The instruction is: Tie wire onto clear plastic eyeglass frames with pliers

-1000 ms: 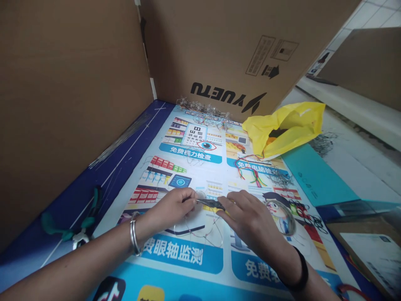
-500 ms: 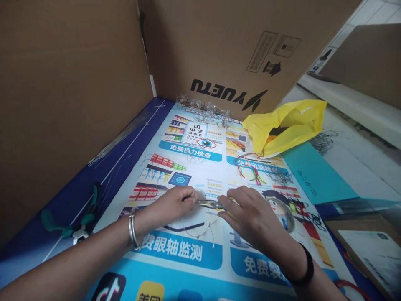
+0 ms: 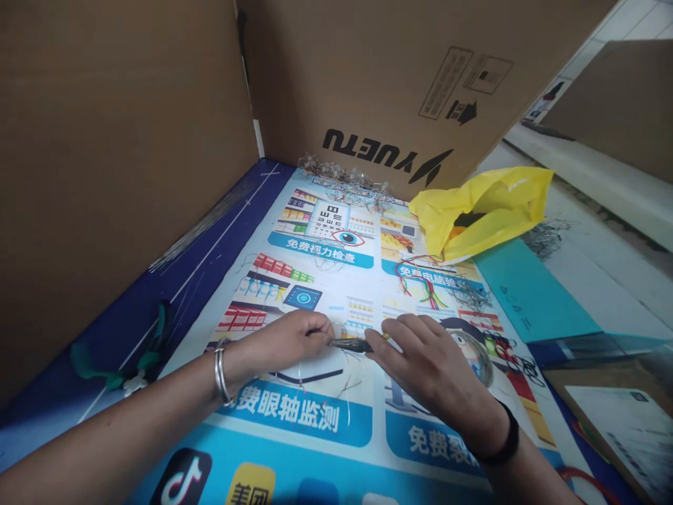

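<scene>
My right hand (image 3: 420,358) is closed around the handles of a pair of pliers (image 3: 352,344), whose metal jaws point left. The jaw tips meet the fingertips of my left hand (image 3: 302,340), which is pinched on a thin wire. Fine wire (image 3: 347,384) loops down from between the hands over the printed sheet (image 3: 336,284); small beads seem to sit along it. Exactly where the jaws grip is too small to make out. Green-handled pliers (image 3: 134,379) lie to the left of my left forearm.
Cardboard walls (image 3: 378,70) stand at the left and back. A heap of wire pieces (image 3: 347,175) lies along the back. At right are a yellow bag (image 3: 488,210), coloured cords (image 3: 431,291), a turquoise sheet (image 3: 536,294), black loops (image 3: 520,365) and a packet (image 3: 615,421).
The pliers have rolled in my right hand, so their jaws look darker and lie at a slightly different angle. The hanging wire loop has shifted. My left hand stays nearly in place.
</scene>
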The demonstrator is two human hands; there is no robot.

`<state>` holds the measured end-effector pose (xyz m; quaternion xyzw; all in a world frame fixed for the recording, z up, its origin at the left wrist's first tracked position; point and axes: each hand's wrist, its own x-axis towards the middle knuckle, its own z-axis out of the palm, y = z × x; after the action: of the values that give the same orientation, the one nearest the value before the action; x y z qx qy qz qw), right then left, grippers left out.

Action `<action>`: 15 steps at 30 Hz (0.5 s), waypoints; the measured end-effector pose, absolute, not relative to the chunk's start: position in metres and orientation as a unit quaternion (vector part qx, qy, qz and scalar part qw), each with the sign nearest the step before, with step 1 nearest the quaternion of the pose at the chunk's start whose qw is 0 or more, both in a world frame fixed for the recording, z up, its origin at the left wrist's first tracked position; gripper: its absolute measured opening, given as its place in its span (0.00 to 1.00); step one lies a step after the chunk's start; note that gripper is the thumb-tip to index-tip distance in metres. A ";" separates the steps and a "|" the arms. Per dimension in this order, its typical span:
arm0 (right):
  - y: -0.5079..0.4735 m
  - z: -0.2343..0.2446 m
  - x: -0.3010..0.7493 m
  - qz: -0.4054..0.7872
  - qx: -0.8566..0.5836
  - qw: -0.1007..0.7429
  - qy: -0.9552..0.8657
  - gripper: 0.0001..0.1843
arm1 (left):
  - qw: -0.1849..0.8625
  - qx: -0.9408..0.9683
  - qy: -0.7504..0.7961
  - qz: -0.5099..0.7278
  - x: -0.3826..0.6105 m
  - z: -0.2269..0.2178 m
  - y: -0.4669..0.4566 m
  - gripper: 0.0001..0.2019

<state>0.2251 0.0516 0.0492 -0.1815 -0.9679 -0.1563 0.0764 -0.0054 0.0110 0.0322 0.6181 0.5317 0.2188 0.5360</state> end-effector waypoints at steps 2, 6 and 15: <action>0.052 0.049 0.225 -0.159 -0.175 0.082 -0.968 0.10 | 0.541 0.619 0.529 0.211 -0.006 0.033 0.011 0.07; 0.053 0.047 0.225 -0.153 -0.174 0.085 -0.969 0.10 | 0.551 0.622 0.514 0.213 -0.007 0.032 0.011 0.07; 0.053 0.043 0.225 -0.145 -0.192 0.069 -0.968 0.07 | 0.553 0.610 0.516 0.234 -0.005 0.026 0.010 0.06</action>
<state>0.2248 0.0529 0.0427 -0.1921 -0.9682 -0.1446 0.0686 -0.0050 0.0099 0.0265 0.6102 0.5162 0.2343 0.5534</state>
